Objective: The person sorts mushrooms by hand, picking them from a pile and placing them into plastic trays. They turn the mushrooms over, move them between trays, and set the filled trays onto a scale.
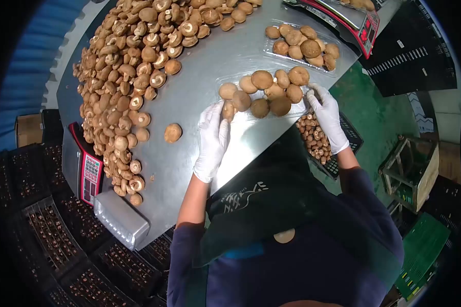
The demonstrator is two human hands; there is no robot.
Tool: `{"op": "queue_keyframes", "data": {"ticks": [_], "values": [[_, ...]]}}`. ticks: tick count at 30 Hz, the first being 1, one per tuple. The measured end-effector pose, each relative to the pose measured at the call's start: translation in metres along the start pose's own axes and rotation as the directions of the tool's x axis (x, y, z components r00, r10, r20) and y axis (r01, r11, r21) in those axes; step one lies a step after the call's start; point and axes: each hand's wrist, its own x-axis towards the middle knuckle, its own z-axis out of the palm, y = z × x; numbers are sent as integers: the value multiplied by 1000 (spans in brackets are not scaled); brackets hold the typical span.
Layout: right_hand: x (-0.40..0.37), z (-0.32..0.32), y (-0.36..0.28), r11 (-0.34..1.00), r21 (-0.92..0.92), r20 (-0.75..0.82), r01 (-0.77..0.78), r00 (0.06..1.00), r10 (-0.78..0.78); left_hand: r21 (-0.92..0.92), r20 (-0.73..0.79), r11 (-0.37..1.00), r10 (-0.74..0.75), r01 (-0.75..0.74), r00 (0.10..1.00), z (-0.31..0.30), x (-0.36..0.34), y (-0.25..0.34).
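Note:
A clear plastic tray [251, 117] filled with brown mushrooms [280, 106] lies on the metal table near its front edge. My left hand [213, 134], in a white glove, is at the tray's left end, its fingers closed around a mushroom [228, 110] there. At the right end, my gloved right hand [325, 111] has thumb and fingers pinched at the tray's corner; what lies between the fingertips is too small to tell. A second clear tray of mushrooms [310, 48] sits just behind, and one loose mushroom [173, 133] lies left of my left hand.
A large mushroom heap [123, 92] covers the table's left and back. Red scales stand at the left [90, 174] and back right [363, 31]. Stacked empty trays [121, 219] are at the lower left. Below the table's right edge is a crate of small mushrooms [316, 140]; a wooden-sided frame [412, 171] stands farther right.

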Motion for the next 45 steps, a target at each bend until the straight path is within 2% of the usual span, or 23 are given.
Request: {"op": "queue_keyframes", "data": {"ticks": [1,3,5,7,8,11,13,15,18,19,22,23,25,26,27,29,32,37,40,42,43,44,45], "values": [[-1,-1,-2,999,-16,38,-50,998,51,-4,2,1000,5,-5,1000,3,0,2],[0,2,-2,998,-54,18,-36,999,37,135,-3,990,31,-30,1000,9,2,9],[1,3,-1,998,14,25,-66,998,66,134,-69,990,45,-35,997,12,7,18],[1,4,5,998,-50,24,-33,999,34,185,-121,971,-134,155,984,13,8,22],[0,5,5,999,-27,17,-25,1000,26,146,-136,967,-190,210,972,14,9,23],[-2,7,11,991,-132,-17,-15,1000,13,75,-77,965,-247,253,966,13,10,24],[0,5,15,980,-196,3,-25,1000,26,101,-49,950,-293,297,955,11,12,24],[-2,3,15,973,-215,39,-84,995,94,42,-94,985,-165,170,982,10,9,21],[-2,6,34,991,-90,63,-99,993,105,93,-86,988,-117,125,989,14,2,12],[-1,6,35,990,-71,73,-119,990,124,99,-88,986,-122,131,989,16,3,11],[-5,6,38,992,7,39,-126,991,125,-103,-61,982,-163,156,985,24,10,6],[-6,6,42,988,55,15,-144,990,143,-103,-62,983,-161,154,985,24,15,6],[-8,4,44,993,5,-16,-116,993,116,-148,-25,982,-119,114,993,26,27,8],[-14,1,31,973,136,28,-185,983,183,-126,-43,991,-61,55,997,33,28,-8],[-20,-2,20,931,263,78,-253,967,241,-139,15,986,-87,88,996,28,38,-1],[-28,-5,12,944,247,60,-221,975,212,-253,28,963,-89,94,996,35,51,-8],[-33,-7,15,897,351,22,-269,960,279,-230,90,973,3,18,996,41,70,-9],[-21,-11,34,863,419,37,-281,955,293,-250,123,968,57,-25,991,58,108,-11],[-14,-7,37,807,526,16,-268,952,306,-231,119,971,95,-65,988,65,127,-14],[-14,-12,31,806,520,17,-281,947,319,-156,93,979,150,-134,984,67,136,-13],[-13,-12,28,804,515,30,-298,943,330,-100,55,987,128,-122,990,69,135,-12],[-11,-20,49,862,468,46,-193,980,195,-175,-31,966,187,-189,982,70,128,-12],[-14,-27,21,931,337,-34,-140,986,161,-125,-30,984,124,-127,992,62,117,-3]]}}
